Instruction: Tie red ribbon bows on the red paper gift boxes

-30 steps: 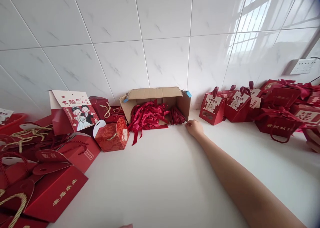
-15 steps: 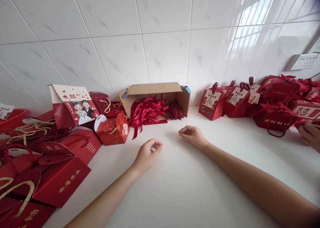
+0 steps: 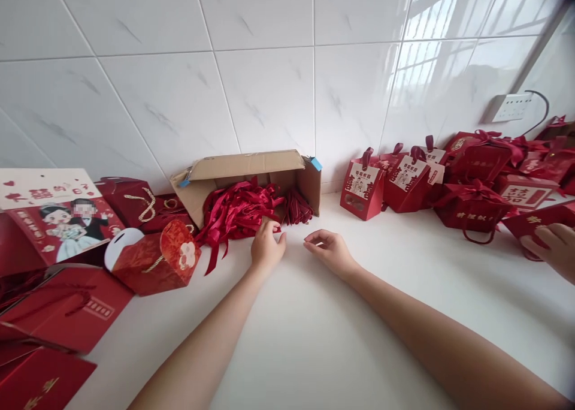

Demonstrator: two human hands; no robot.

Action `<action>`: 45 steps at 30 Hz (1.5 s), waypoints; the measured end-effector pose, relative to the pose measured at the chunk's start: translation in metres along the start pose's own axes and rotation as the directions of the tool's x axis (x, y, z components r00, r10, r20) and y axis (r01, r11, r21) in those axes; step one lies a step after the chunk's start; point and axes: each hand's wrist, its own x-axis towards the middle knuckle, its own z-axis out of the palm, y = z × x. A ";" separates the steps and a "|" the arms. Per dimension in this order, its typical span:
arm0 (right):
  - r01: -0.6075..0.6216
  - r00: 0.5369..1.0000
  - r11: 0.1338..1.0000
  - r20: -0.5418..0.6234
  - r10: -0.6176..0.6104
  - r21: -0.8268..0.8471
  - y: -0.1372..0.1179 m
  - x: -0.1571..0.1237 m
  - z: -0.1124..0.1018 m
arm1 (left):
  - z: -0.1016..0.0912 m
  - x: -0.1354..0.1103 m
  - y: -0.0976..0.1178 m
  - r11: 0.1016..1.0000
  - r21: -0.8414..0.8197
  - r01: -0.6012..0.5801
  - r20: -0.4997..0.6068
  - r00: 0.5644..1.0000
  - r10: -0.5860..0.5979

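My left hand is at the front of a cardboard box lying on its side. Its fingertips reach the edge of a heap of red ribbons, thumb held apart; whether they touch the ribbon I cannot tell. To the right, my right hand hovers over the white table with fingers loosely curved, a gap to the thumb and nothing visible in it. Inside the cardboard box, a bundle of dark red cords lies right of the ribbons.
Red gift boxes crowd the left, with an orange-red box nearest the ribbons. More red boxes with handles and bows line the right. Another person's hand touches a red box at the right edge. A tiled wall stands behind.
My left hand has moved forward to the ribbons, its thumb now apart from the fingers. My right hand stays near the middle, its fingers slightly looser. The view has turned to the right.
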 end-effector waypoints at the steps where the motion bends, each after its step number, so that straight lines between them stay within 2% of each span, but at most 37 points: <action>1: -0.002 1.000 1.000 -0.007 0.003 0.003 0.001 0.001 0.000 | 0.003 0.005 -0.001 1.000 -0.006 0.011 -0.014 1.000 -0.012; 5: -0.017 1.000 1.000 -0.021 0.018 0.014 0.000 0.004 0.001 | 0.010 0.022 -0.006 0.993 -0.087 0.081 -0.030 0.996 -0.084; 8: -0.032 0.999 0.999 -0.019 0.033 0.030 -0.002 0.004 0.001 | 0.011 0.028 -0.015 0.966 -0.206 0.154 -0.025 0.986 -0.163; 12: -0.055 0.998 0.995 -0.023 0.057 0.079 -0.002 0.003 -0.001 | 0.004 0.025 -0.024 0.867 -0.445 0.223 -0.059 0.959 -0.277; 16: -0.082 0.996 0.984 -0.014 0.085 0.159 0.001 0.003 -0.003 | -0.011 0.011 -0.021 0.697 -0.670 0.256 -0.005 0.937 -0.349; 20: -0.135 0.991 0.953 0.037 0.130 0.273 -0.003 -0.002 -0.006 | -0.025 -0.013 -0.009 0.541 -0.788 0.296 0.089 0.923 -0.375; 23: -0.209 0.978 0.896 0.095 0.187 0.390 -0.010 -0.009 -0.005 | -0.034 -0.035 0.005 0.462 -0.819 0.339 0.180 0.917 -0.355; 26: -0.300 0.954 0.799 0.152 0.260 0.521 -0.017 -0.017 0.001 | -0.044 -0.059 0.021 0.427 -0.821 0.378 0.258 0.914 -0.314; 28: -0.357 0.934 0.733 0.199 0.298 0.579 -0.019 -0.022 0.006 | -0.049 -0.075 0.032 0.443 -0.804 0.396 0.293 0.913 -0.284; 29: -0.377 0.925 0.698 0.219 0.309 0.609 -0.021 -0.024 0.008 | -0.052 -0.083 0.036 0.480 -0.781 0.399 0.303 0.915 -0.268; 32: -0.373 0.926 0.613 0.236 0.294 0.697 -0.022 -0.026 0.011 | -0.057 -0.102 0.043 0.669 -0.644 0.371 0.307 0.926 -0.218; 34: -0.339 0.939 0.605 0.221 0.263 0.721 -0.022 -0.025 0.010 | -0.059 -0.111 0.044 0.770 -0.543 0.335 0.313 0.932 -0.184; 36: -0.314 0.949 0.635 0.208 0.238 0.705 -0.022 -0.025 0.008 | -0.059 -0.118 0.043 0.821 -0.468 0.326 0.338 0.925 -0.174; 40: -0.293 0.956 0.694 0.207 0.208 0.658 -0.023 -0.028 0.009 | -0.061 -0.120 0.044 0.835 -0.418 0.357 0.298 0.923 -0.246; 42: -0.293 0.955 0.716 0.221 0.195 0.634 -0.027 -0.033 0.013 | -0.062 -0.118 0.046 0.806 -0.468 0.362 0.271 0.927 -0.258; 45: -0.280 0.954 0.793 0.252 0.164 0.542 -0.033 -0.043 0.022 | -0.064 -0.114 0.051 0.723 -0.565 0.398 0.294 0.916 -0.274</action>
